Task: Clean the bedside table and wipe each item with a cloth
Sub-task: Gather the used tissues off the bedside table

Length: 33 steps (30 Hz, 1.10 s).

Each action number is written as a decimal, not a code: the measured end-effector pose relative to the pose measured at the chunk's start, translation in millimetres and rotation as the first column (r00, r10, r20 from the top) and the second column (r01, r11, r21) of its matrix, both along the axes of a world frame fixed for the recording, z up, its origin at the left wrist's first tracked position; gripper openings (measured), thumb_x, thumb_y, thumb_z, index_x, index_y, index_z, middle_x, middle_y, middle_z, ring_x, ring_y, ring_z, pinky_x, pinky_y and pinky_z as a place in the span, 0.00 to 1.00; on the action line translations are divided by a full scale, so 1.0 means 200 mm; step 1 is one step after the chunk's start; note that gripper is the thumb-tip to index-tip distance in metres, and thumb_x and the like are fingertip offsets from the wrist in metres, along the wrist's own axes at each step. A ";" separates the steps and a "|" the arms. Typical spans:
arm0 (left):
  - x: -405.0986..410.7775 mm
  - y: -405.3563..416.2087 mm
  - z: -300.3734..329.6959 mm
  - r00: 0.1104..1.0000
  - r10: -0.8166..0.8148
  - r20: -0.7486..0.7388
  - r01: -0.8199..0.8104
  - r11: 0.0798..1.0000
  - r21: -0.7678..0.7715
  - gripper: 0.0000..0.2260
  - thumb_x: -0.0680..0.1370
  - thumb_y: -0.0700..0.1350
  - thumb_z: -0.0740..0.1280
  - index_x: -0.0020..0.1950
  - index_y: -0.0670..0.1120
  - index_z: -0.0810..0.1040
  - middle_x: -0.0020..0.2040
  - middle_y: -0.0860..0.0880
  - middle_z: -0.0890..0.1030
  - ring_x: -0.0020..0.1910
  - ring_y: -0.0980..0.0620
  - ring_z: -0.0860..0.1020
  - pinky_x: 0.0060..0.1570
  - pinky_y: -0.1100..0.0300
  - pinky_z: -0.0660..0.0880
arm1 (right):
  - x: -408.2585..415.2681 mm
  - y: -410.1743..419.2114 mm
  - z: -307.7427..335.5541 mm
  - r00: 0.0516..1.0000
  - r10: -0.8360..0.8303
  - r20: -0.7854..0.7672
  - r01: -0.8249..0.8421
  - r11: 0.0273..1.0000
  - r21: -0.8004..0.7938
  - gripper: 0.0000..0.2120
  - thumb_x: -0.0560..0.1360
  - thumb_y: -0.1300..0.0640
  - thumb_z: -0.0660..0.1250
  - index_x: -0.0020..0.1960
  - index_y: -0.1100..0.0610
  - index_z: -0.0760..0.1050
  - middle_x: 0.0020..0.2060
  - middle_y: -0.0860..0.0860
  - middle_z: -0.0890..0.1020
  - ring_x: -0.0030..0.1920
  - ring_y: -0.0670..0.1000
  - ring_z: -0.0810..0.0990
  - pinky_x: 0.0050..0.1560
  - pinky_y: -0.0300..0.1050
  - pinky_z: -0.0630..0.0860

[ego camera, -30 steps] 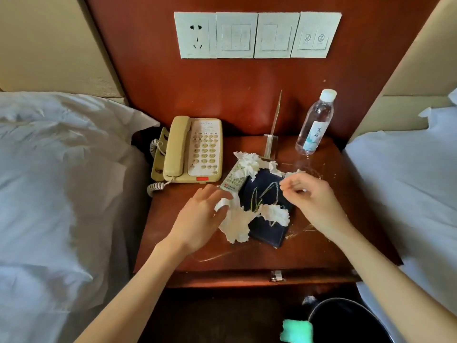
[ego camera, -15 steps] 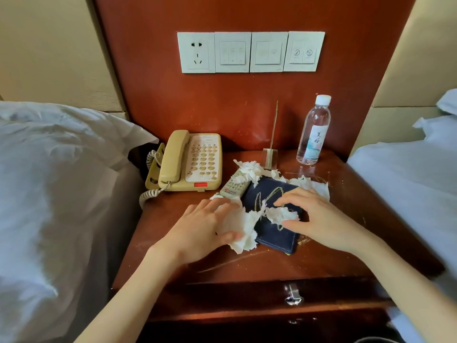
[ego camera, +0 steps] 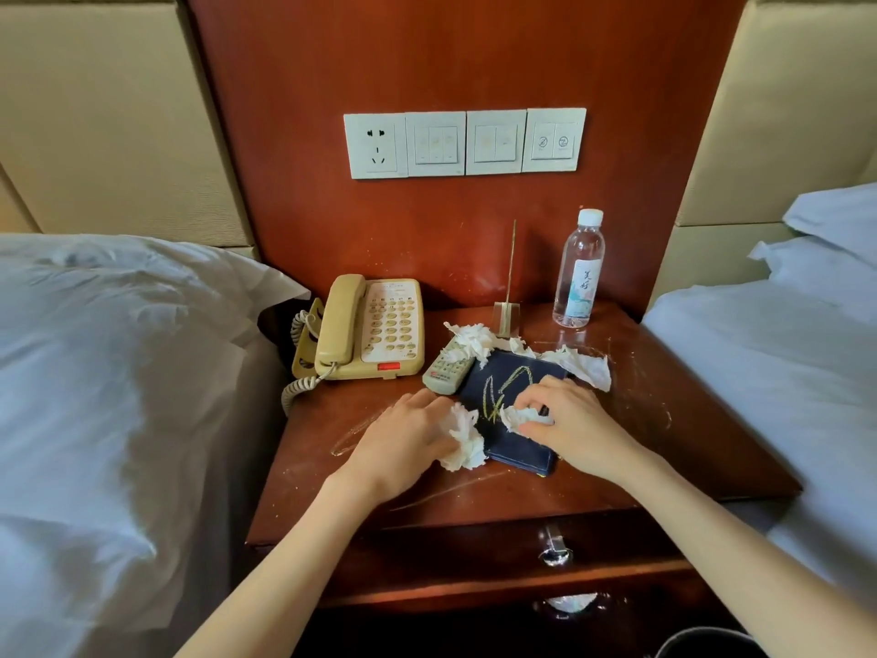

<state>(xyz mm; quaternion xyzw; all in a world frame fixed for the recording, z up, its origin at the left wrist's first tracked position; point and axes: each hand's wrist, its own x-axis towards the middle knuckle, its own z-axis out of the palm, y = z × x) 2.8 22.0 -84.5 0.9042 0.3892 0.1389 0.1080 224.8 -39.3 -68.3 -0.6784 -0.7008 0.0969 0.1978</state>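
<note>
Two hands are working over the reddish wooden bedside surface, which is sitting between two beds with white linen — one bed on the left, the other bed on the right. The left hand is curling its fingers round a crumpled white tissue at the near left edge of a dark blue folder with a gold scribble on its cover; that grip is closing on the wad. The right hand is pinching a second tissue wad on top of the folder, fingers bent over it. More crumpled tissues are lying at the folder's far edge, and another bunch is resting on the far end of a grey remote control, which is lying just left of the folder.

A beige corded telephone is standing at the back left, its coiled cord hanging off the side. A clear acrylic sign holder is standing upright at the back, and a plastic water bottle with a white cap is standing at the back right, well apart from the hands. Scratches and pale smears are showing on the wood. Behind it a red wood panel is carrying a row of white wall switches and a socket, with padded beige headboards on either side. A drawer handle is glinting below the front edge.
</note>
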 end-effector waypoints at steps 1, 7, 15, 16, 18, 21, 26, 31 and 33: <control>0.00 0.00 0.00 1.000 -0.004 0.009 0.004 1.000 0.007 0.06 0.77 0.44 0.66 0.53 0.48 0.77 0.50 0.52 0.73 0.50 0.48 0.73 0.49 0.51 0.73 | -0.01 0.00 0.00 1.000 -0.007 -0.020 0.007 1.000 0.011 0.09 0.76 0.54 0.67 0.56 0.51 0.77 0.47 0.46 0.75 0.50 0.48 0.73 0.54 0.46 0.71; -0.02 0.02 0.03 0.978 0.090 0.186 -0.073 0.993 -0.095 0.11 0.76 0.39 0.66 0.57 0.45 0.78 0.49 0.50 0.77 0.47 0.48 0.76 0.46 0.56 0.72 | -0.03 0.01 -0.02 0.997 0.010 -0.082 -0.005 0.998 0.057 0.06 0.75 0.62 0.66 0.50 0.54 0.79 0.41 0.49 0.78 0.38 0.43 0.73 0.38 0.32 0.67; -0.01 0.03 0.14 0.898 0.149 0.414 -0.149 0.988 -0.032 0.10 0.74 0.33 0.66 0.51 0.43 0.83 0.44 0.50 0.77 0.41 0.52 0.76 0.39 0.75 0.67 | -0.01 -0.05 0.07 0.969 0.004 -0.249 0.068 0.958 0.279 0.06 0.74 0.64 0.68 0.47 0.55 0.81 0.36 0.42 0.74 0.38 0.36 0.73 0.38 0.26 0.68; -0.01 0.03 0.16 0.885 0.156 0.438 -0.153 0.987 -0.042 0.11 0.74 0.31 0.65 0.50 0.43 0.83 0.44 0.50 0.78 0.40 0.53 0.76 0.38 0.76 0.67 | 0.00 -0.06 0.09 0.962 -0.002 -0.273 0.087 0.950 0.300 0.06 0.74 0.63 0.69 0.46 0.54 0.81 0.37 0.42 0.75 0.39 0.37 0.74 0.37 0.26 0.69; 0.01 0.02 0.19 0.852 0.188 0.488 -0.154 0.982 -0.108 0.11 0.75 0.31 0.65 0.50 0.44 0.82 0.41 0.50 0.80 0.36 0.56 0.77 0.35 0.75 0.69 | 0.02 -0.09 0.12 0.948 -0.012 -0.317 0.123 0.936 0.331 0.06 0.74 0.62 0.69 0.46 0.52 0.81 0.38 0.43 0.77 0.39 0.40 0.76 0.36 0.26 0.70; 0.05 0.01 0.22 0.776 0.227 0.589 -0.103 0.966 -0.238 0.10 0.77 0.34 0.67 0.46 0.50 0.80 0.28 0.55 0.81 0.27 0.59 0.79 0.29 0.71 0.72 | 0.05 -0.13 0.13 0.922 -0.044 -0.384 0.181 0.928 0.327 0.05 0.74 0.61 0.70 0.47 0.52 0.81 0.43 0.47 0.80 0.42 0.45 0.80 0.38 0.30 0.74; 0.16 -0.06 0.26 0.684 0.266 0.679 0.009 0.928 -0.372 0.06 0.78 0.42 0.68 0.54 0.44 0.80 0.36 0.43 0.84 0.35 0.46 0.82 0.38 0.46 0.79 | 0.12 -0.22 0.15 0.863 -0.094 -0.497 0.276 0.911 0.306 0.05 0.74 0.59 0.70 0.46 0.49 0.80 0.46 0.43 0.82 0.44 0.40 0.80 0.40 0.30 0.74; 0.28 -0.18 0.24 0.635 0.251 0.731 0.103 0.910 -0.401 0.05 0.78 0.44 0.68 0.54 0.47 0.81 0.39 0.40 0.84 0.38 0.44 0.83 0.42 0.46 0.78 | 0.19 -0.34 0.13 0.752 -0.080 -0.655 0.354 0.886 0.299 0.07 0.73 0.60 0.70 0.43 0.48 0.81 0.39 0.44 0.84 0.42 0.43 0.81 0.43 0.37 0.76; 0.34 -0.24 0.23 0.635 0.207 0.745 0.137 0.918 -0.372 0.02 0.78 0.44 0.69 0.49 0.50 0.81 0.36 0.37 0.80 0.33 0.46 0.79 0.37 0.49 0.74 | 0.21 -0.41 0.12 0.715 -0.045 -0.698 0.360 0.879 0.312 0.08 0.72 0.61 0.71 0.42 0.47 0.81 0.38 0.45 0.84 0.40 0.44 0.81 0.44 0.38 0.75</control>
